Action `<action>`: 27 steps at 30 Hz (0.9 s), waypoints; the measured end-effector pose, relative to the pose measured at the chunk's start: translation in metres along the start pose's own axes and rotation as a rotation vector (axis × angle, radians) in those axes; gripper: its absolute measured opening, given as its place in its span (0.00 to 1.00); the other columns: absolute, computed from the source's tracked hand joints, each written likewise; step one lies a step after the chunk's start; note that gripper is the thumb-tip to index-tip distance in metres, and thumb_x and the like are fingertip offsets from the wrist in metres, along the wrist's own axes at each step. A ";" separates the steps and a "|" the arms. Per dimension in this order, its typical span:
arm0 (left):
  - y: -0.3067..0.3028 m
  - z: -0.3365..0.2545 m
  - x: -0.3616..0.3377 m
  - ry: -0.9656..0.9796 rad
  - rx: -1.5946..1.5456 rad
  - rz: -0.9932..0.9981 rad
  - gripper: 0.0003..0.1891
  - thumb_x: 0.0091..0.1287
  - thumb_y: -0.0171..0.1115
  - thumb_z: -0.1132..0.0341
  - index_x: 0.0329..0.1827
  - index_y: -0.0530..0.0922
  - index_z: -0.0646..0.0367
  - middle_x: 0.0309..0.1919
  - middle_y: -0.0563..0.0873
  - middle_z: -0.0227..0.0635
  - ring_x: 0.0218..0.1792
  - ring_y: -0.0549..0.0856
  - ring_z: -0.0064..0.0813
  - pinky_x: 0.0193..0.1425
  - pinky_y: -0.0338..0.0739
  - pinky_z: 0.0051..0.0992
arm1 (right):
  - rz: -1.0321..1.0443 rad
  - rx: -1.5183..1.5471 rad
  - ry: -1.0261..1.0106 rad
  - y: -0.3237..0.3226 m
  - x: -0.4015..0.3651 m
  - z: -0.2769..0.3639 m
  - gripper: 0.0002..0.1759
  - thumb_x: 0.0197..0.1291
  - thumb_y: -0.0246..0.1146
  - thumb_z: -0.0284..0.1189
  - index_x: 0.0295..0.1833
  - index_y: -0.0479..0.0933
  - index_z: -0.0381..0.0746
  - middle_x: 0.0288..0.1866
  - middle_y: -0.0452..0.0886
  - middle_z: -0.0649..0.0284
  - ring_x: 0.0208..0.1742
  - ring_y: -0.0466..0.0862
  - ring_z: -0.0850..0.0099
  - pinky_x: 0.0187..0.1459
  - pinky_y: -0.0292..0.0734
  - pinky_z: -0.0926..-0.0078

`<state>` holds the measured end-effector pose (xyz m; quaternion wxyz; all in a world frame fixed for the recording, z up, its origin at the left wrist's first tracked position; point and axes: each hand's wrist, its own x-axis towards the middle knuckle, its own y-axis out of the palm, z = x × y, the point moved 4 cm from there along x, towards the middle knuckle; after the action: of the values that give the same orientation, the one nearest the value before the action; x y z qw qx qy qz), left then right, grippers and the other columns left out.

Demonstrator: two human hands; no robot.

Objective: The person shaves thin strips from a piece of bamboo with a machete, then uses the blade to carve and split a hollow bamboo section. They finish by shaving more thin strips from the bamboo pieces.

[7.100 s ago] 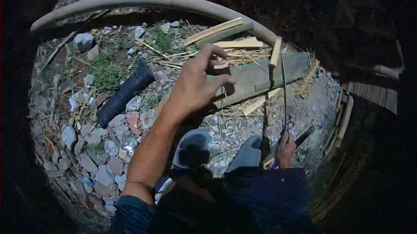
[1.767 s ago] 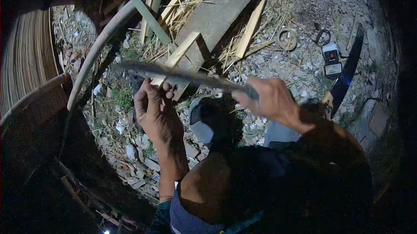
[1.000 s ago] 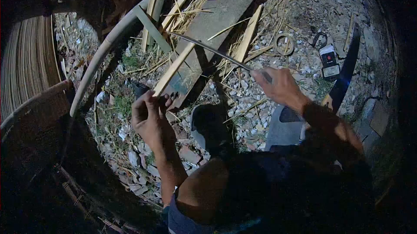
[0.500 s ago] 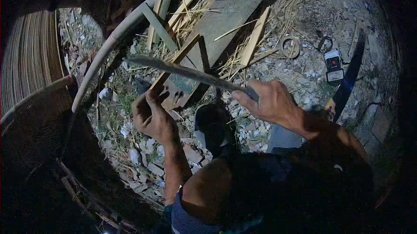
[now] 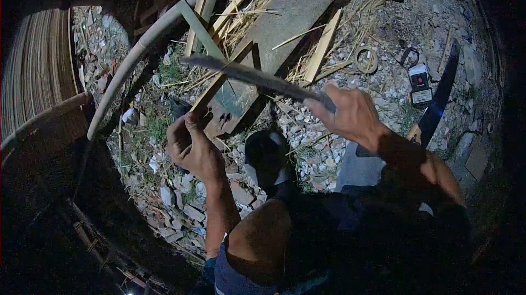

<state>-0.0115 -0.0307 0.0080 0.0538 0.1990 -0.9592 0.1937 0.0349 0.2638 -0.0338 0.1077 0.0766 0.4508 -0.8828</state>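
Outdoor ground at night, rubble and straw, with a grey plank (image 5: pixel 298 4) lying across it. The right hand (image 5: pixel 350 117) is clenched on the handle of a long blade (image 5: pixel 257 78), which slants up-left, raised over the plank's near end. The left hand (image 5: pixel 192 144) pinches the lower end of a bamboo strip (image 5: pixel 211 91), which leans up toward the plank and crosses under the blade. A curved pole (image 5: pixel 159 26) arcs at left. A second knife (image 5: pixel 438 103), a small device (image 5: pixel 421 84) and a tape ring (image 5: pixel 366 60) lie on the gravel at right.
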 end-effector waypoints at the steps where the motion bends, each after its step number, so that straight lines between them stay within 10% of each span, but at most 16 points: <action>1: 0.000 0.001 0.001 -0.001 -0.002 0.001 0.11 0.78 0.62 0.66 0.45 0.80 0.69 0.38 0.90 0.46 0.38 0.90 0.33 0.48 0.89 0.33 | 0.000 -0.002 0.001 0.000 -0.001 -0.002 0.27 0.73 0.61 0.52 0.32 0.74 0.40 0.13 0.72 0.65 0.13 0.75 0.67 0.18 0.74 0.63; 19: -0.037 0.129 -0.008 -0.367 0.278 0.060 0.16 0.74 0.68 0.59 0.50 0.83 0.65 0.39 0.87 0.37 0.39 0.83 0.31 0.49 0.79 0.29 | -0.078 0.083 0.315 -0.002 -0.017 -0.064 0.33 0.74 0.58 0.56 0.35 0.81 0.33 0.20 0.77 0.45 0.23 0.80 0.48 0.30 0.73 0.49; 21: -0.014 0.095 0.000 0.253 0.624 -0.023 0.16 0.71 0.71 0.62 0.53 0.83 0.65 0.47 0.86 0.45 0.49 0.83 0.40 0.56 0.78 0.34 | -0.053 0.166 0.360 0.000 -0.022 -0.070 0.34 0.72 0.58 0.57 0.38 0.80 0.32 0.24 0.81 0.41 0.31 0.84 0.37 0.36 0.78 0.43; 26: 0.095 0.081 0.053 0.549 0.504 0.434 0.27 0.64 0.69 0.73 0.68 0.78 0.57 0.59 0.83 0.53 0.58 0.81 0.55 0.64 0.76 0.41 | -0.026 0.141 0.428 -0.007 -0.023 -0.066 0.32 0.73 0.58 0.55 0.40 0.80 0.32 0.29 0.82 0.40 0.37 0.85 0.38 0.42 0.78 0.46; 27: 0.112 0.076 0.065 0.357 0.520 0.554 0.26 0.64 0.69 0.70 0.67 0.78 0.59 0.56 0.84 0.54 0.58 0.81 0.57 0.62 0.78 0.42 | -0.035 0.140 0.424 -0.007 -0.024 -0.066 0.32 0.73 0.58 0.55 0.40 0.80 0.32 0.29 0.82 0.40 0.37 0.85 0.38 0.42 0.78 0.46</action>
<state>-0.1182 0.0104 -0.0897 0.1128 -0.0964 -0.8712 0.4680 0.0585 0.3246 -0.0611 -0.0106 0.2598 0.4023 -0.8778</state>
